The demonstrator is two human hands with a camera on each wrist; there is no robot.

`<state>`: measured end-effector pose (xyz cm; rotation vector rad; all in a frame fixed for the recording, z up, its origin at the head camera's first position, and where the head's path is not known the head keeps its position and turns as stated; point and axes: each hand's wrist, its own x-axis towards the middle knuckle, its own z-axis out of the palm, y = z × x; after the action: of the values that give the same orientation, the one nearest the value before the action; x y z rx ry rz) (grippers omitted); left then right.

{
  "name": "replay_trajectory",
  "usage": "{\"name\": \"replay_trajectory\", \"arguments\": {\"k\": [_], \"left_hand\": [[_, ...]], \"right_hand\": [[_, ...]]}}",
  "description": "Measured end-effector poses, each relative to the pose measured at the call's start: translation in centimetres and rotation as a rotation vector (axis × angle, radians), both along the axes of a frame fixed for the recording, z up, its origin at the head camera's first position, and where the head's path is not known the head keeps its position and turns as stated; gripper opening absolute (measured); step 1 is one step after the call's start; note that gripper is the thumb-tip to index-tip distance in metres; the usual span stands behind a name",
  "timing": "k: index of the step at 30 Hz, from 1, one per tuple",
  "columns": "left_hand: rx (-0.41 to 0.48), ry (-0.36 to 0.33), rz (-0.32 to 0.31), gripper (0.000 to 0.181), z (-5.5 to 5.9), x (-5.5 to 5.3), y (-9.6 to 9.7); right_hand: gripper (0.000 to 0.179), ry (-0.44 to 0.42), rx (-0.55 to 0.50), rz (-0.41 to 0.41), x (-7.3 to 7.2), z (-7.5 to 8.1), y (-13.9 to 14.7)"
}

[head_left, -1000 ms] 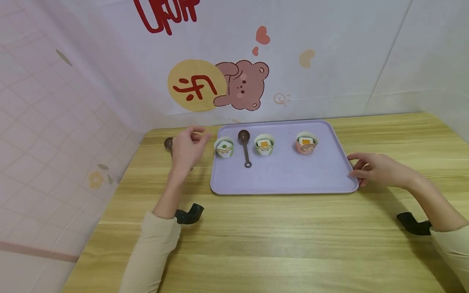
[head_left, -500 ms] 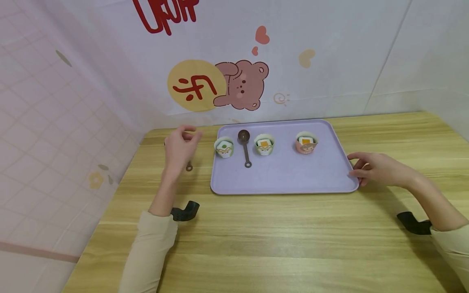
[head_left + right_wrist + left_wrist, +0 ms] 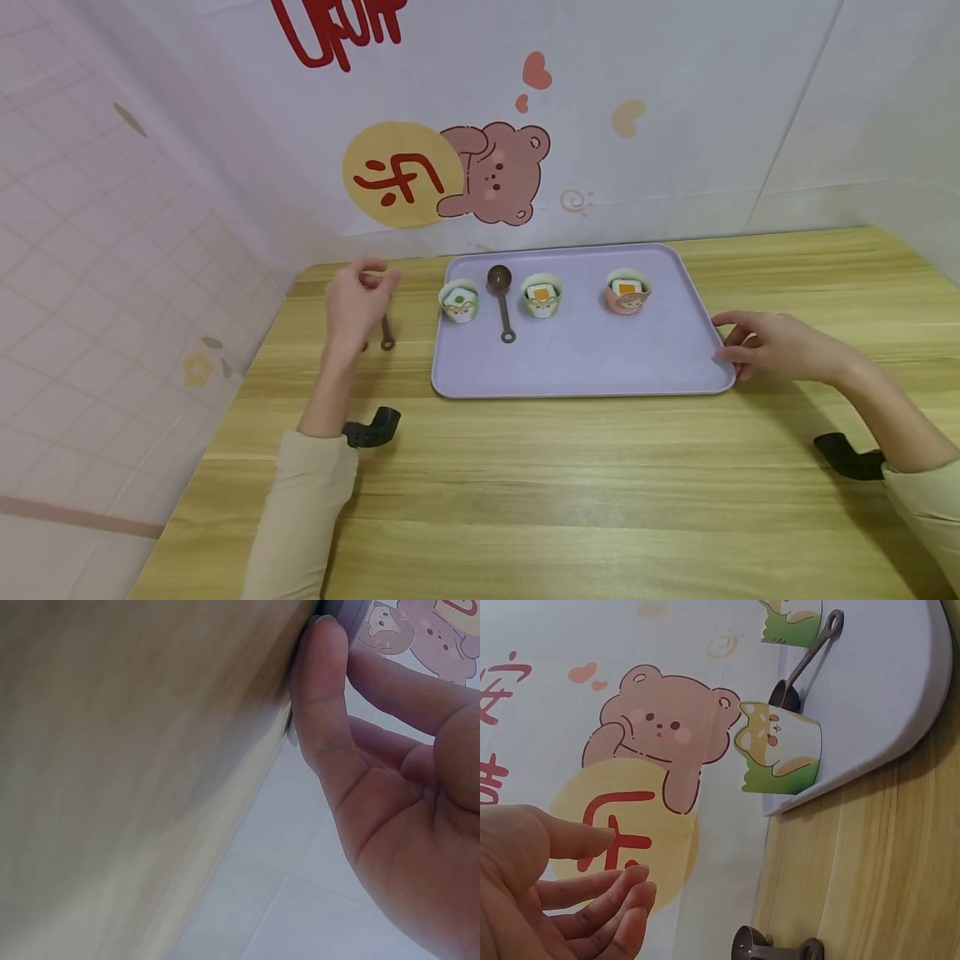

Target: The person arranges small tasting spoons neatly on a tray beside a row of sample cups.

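Note:
My left hand (image 3: pixel 354 304) hovers left of the lilac tray (image 3: pixel 570 367), fingers loosely bent and nothing between thumb and fingertips in the left wrist view. Beneath it lie dark brown measuring spoons; one handle (image 3: pixel 387 342) shows, and the hand hides much of the rest. A scoop bowl (image 3: pixel 744 945) appears at the bottom of the left wrist view. At the tray's right edge my right hand (image 3: pixel 783 346) grips the rim with thumb and fingers. On the tray, another brown measuring spoon (image 3: pixel 504 312) lies between two green paper cups (image 3: pixel 461 312) (image 3: pixel 542 307).
A pink paper cup (image 3: pixel 627 302) with a white and orange piece inside stands right of centre on the tray. Behind the wooden table (image 3: pixel 525 500) hangs a white printed backdrop (image 3: pixel 675 183). Black wrist mounts (image 3: pixel 375 428) stick out at both wrists.
My left hand has moved left, away from the tray's left side, uncovering spoon handles on the table. The right hand and the tray stay in place.

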<state>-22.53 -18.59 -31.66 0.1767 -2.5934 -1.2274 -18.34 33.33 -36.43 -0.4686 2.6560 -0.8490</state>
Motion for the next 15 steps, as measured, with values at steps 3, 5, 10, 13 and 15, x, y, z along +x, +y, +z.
{"name": "replay_trajectory", "arguments": {"k": [3,5,10,13,15], "left_hand": [[0.001,-0.009,0.009,0.036,-0.1,0.0,-0.3],[-0.002,-0.010,0.014,0.035,-0.1,0.0,-0.5],[-0.008,-0.025,0.026,0.035,-0.2,-0.1,-0.8],[0.003,-0.041,0.036,0.036,-0.3,-0.1,-1.0],[0.012,-0.048,0.040,0.036,-0.4,-0.1,-1.2]], "right_hand": [[0.053,0.000,0.008,0.000,0.0,0.0,0.0],[0.054,0.000,0.013,0.002,0.0,0.0,0.0],[0.053,-0.002,0.010,-0.001,0.0,0.1,0.0],[0.054,-0.002,0.011,0.001,0.0,0.0,0.0],[0.054,-0.004,0.009,0.002,0.0,0.0,0.0]]}}
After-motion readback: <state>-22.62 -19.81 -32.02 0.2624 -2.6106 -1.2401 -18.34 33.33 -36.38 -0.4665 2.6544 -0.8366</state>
